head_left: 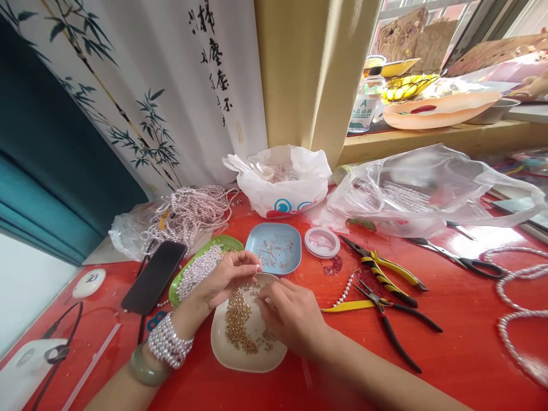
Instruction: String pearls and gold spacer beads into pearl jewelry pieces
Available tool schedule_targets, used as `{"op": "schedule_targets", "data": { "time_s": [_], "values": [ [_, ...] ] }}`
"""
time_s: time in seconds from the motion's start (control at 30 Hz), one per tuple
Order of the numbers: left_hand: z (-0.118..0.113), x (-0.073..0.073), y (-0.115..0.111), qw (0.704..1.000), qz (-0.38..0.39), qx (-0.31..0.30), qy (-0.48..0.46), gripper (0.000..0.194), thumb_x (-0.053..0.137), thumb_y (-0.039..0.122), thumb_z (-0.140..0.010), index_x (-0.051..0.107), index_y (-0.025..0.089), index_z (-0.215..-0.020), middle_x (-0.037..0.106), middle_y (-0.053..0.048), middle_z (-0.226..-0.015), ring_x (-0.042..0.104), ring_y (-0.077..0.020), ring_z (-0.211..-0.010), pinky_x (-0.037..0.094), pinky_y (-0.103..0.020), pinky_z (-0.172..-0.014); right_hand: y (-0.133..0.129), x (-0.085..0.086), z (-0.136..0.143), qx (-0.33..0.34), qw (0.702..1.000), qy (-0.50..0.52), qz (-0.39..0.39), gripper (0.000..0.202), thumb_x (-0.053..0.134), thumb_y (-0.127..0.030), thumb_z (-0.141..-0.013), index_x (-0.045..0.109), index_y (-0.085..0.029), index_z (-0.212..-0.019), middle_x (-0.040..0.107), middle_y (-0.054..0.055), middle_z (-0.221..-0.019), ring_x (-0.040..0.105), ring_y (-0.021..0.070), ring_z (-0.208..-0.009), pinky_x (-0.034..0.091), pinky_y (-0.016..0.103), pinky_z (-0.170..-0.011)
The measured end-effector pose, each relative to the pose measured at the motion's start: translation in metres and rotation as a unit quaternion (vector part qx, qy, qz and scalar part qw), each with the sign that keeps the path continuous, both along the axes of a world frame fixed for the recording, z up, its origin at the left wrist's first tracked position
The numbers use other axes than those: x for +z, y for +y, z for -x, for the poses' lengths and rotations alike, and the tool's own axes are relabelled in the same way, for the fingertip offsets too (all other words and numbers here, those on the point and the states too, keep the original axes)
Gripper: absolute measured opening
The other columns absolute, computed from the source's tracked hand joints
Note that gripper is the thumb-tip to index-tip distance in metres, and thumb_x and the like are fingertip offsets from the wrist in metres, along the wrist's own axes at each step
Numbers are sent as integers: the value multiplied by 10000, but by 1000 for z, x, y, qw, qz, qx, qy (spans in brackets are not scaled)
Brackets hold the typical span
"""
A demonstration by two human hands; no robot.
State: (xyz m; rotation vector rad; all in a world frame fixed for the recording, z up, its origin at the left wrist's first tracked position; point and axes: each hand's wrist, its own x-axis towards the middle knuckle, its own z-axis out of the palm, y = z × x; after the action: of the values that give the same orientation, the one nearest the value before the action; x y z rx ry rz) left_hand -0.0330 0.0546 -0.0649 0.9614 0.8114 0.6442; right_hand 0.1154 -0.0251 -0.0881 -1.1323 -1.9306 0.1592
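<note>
My left hand (233, 275) is over the upper left rim of a cream plate (222, 348), thumb and forefinger pinched near a tiny pale bead. Gold beads (238, 321) lie in a heap on that plate. My right hand (285, 314) hangs above the plate's right side, fingers curled together; whatever it holds is hidden. Strands of pearly beads (169, 341) and a green bangle (148, 367) circle my left wrist. Behind my left hand sits a green dish (233, 242) with lilac beads (201, 271). A blue dish (252, 240) with small metal pieces stands just beyond the plate.
Right of the plate lie pliers with yellow-black handles (387, 279), black-handled pliers (387, 319) and scissors (458, 260). A phone (154, 277) is at left. Bead strings (188, 220), a white bag (285, 191), a clear bag (428, 194) and a round lid (322, 242) stand farther back.
</note>
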Motion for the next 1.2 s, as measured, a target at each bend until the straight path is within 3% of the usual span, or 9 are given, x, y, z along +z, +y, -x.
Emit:
{"op": "schedule_targets", "data": {
  "time_s": [0.33, 0.57, 0.67, 0.73, 0.8, 0.9, 1.0, 1.1, 1.2],
  "values": [
    [2, 5, -1, 999, -22, -41, 17, 105, 712, 131, -625, 628, 112, -685, 592, -4, -677, 531, -73, -623, 434, -154, -571, -9, -6, 10, 83, 987, -117, -74, 189, 441, -137, -809, 516, -169, -639, 541, -10, -547, 432, 122, -504, 292, 237, -446],
    [2, 6, -1, 998, -34, -51, 34, 102, 704, 154, -630, 629, 131, -695, 594, -2, -687, 527, -82, -632, 424, -179, -593, -8, -7, 11, 90, 988, -111, -60, 207, 417, -145, -829, 505, -179, -645, 548, -10, -540, 453, 124, -493, 319, 234, -447],
    [5, 12, 1, 989, -85, -74, 96, 108, 687, 197, -650, 639, 143, -730, 610, -9, -710, 535, -99, -643, 418, -206, -610, -7, -3, 8, 90, 992, -81, -20, 228, 382, -154, -843, 502, -185, -651, 562, 2, -539, 487, 123, -497, 358, 222, -464],
    [10, 18, 4, 963, -165, -120, 174, 105, 660, 219, -672, 654, 148, -749, 629, -20, -712, 548, -123, -658, 414, -232, -630, -8, -1, 4, 91, 994, -64, 2, 200, 387, -155, -836, 507, -185, -679, 581, 10, -558, 508, 122, -503, 373, 218, -470],
    [19, 26, 8, 919, -263, -143, 258, 93, 623, 218, -695, 664, 157, -751, 648, -29, -727, 565, -152, -693, 408, -250, -648, -7, -1, 0, 90, 995, -40, 8, 159, 400, -151, -827, 512, -186, -720, 599, 14, -581, 523, 119, -508, 383, 212, -472],
    [38, 32, 17, 838, -385, -121, 367, 94, 567, 177, -710, 660, 176, -729, 657, -23, -747, 575, -166, -702, 387, -246, -629, -5, -1, -6, 75, 997, 4, 29, 116, 421, -150, -822, 505, -191, -754, 597, 12, -595, 524, 108, -493, 402, 203, -472],
    [58, 34, 24, 774, -442, -106, 440, 121, 547, 123, -688, 652, 178, -663, 637, -12, -660, 549, -152, -613, 349, -242, -584, -2, -2, -8, 58, 996, 43, 56, 97, 439, -162, -827, 485, -196, -750, 589, 8, -602, 518, 103, -475, 414, 205, -465],
    [68, 34, 27, 757, -453, -83, 463, 120, 561, 116, -669, 666, 172, -680, 641, -35, -700, 547, -170, -652, 338, -262, -616, 0, -4, -8, 51, 991, 77, 94, 90, 440, -169, -832, 475, -202, -756, 588, 0, -611, 524, 103, -477, 431, 208, -473],
    [62, 33, 24, 753, -469, -81, 455, 140, 561, 143, -687, 679, 183, -749, 645, -46, -835, 553, -186, -765, 346, -269, -672, 1, -4, -8, 49, 983, 108, 137, 85, 443, -192, -835, 482, -205, -759, 590, -3, -611, 538, 109, -492, 446, 210, -481]
  ]
}}
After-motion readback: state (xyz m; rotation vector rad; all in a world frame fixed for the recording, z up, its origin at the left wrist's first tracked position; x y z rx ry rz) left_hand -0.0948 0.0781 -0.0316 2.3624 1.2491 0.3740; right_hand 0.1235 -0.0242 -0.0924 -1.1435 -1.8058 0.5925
